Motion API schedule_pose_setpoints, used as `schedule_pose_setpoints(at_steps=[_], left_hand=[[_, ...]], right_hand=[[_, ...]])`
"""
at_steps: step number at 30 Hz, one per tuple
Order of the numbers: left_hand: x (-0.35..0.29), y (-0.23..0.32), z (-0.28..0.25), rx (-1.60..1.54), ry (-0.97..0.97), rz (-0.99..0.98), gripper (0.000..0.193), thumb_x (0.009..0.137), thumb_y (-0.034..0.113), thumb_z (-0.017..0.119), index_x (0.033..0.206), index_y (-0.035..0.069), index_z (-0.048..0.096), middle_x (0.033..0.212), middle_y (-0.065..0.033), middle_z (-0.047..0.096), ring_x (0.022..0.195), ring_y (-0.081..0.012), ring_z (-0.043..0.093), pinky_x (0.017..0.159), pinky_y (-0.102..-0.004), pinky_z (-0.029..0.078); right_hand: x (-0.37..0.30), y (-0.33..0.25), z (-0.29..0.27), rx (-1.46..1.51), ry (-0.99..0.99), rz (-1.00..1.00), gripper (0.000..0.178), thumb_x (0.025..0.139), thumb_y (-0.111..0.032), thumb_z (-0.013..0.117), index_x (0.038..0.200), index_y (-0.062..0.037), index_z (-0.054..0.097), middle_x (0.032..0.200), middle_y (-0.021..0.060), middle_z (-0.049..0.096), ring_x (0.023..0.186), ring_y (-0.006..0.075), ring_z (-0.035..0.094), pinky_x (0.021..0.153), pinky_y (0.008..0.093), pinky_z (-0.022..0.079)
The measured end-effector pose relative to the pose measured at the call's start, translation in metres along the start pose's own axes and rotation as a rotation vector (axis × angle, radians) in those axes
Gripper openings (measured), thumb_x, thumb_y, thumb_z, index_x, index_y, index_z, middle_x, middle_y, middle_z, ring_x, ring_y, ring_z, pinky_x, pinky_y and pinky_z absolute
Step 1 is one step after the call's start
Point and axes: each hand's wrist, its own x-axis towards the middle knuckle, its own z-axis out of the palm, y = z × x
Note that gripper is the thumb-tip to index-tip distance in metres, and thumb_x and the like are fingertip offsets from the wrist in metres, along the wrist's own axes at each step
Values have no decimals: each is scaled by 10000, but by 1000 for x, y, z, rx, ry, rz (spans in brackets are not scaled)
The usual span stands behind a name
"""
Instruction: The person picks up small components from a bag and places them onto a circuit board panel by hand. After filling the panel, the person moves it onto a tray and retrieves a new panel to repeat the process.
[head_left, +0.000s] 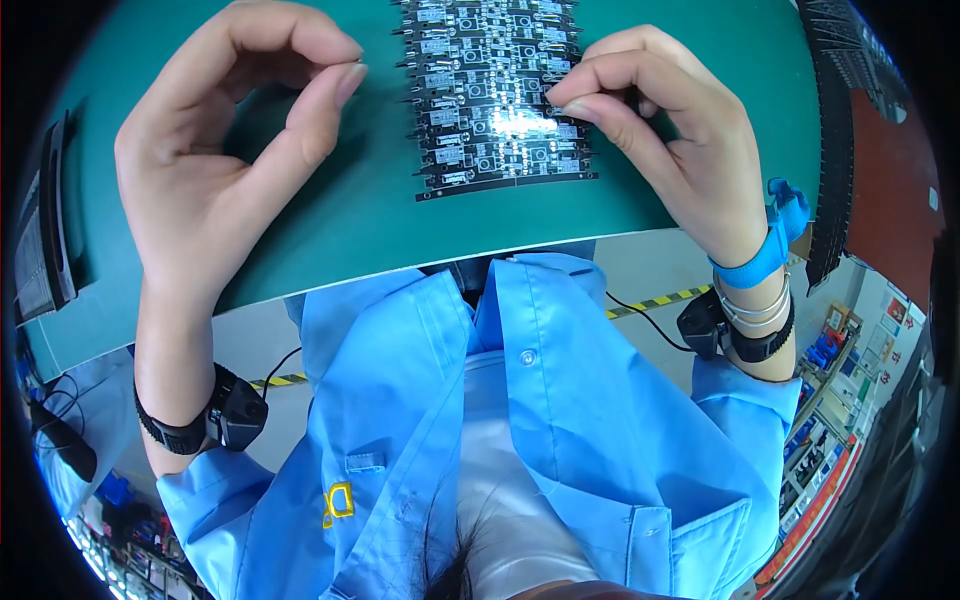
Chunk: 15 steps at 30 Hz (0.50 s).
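A black panel of circuit boards (480, 95) with white print and small shiny parts lies on the green work surface (340, 235), running off the upper edge of the view. My left hand (195, 185) is raised to the left of it, apart from the panel. Its thumb and index fingertips press together; whatever is between them, if anything, is too small to name. Over the panel's right edge, my right hand (690, 125) is closed in a pinch. Its fingertips seem to meet at the boards, but what they hold cannot be made out.
On the right stands a long black slotted rack (832, 160); another black rack (45, 235) is at the far left. A blue strap (762, 262) and black band devices circle my wrists, with cables. The work surface's near edge (450, 263) runs close to my body.
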Motion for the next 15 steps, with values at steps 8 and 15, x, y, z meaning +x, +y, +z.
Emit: schedule_pose_setpoints(at_steps=[8,15], left_hand=[[1,5,7,2,-30,20,203,803,-126,585,1001,-81,588,1016,-138,578,881,-159,571,764,-250,468],[10,10,3,218,-149,161,189,761,-128,615,936,-62,642,925,-130,621,812,-168,591,691,-241,465]], right_hand=[[2,-1,2,-12,9,15,95,822,0,630,913,-17,647,911,48,577,762,130,544,626,219,414],[4,-1,2,-60,17,-48,95,812,8,633,905,-10,638,894,60,580,792,157,562,671,241,435]])
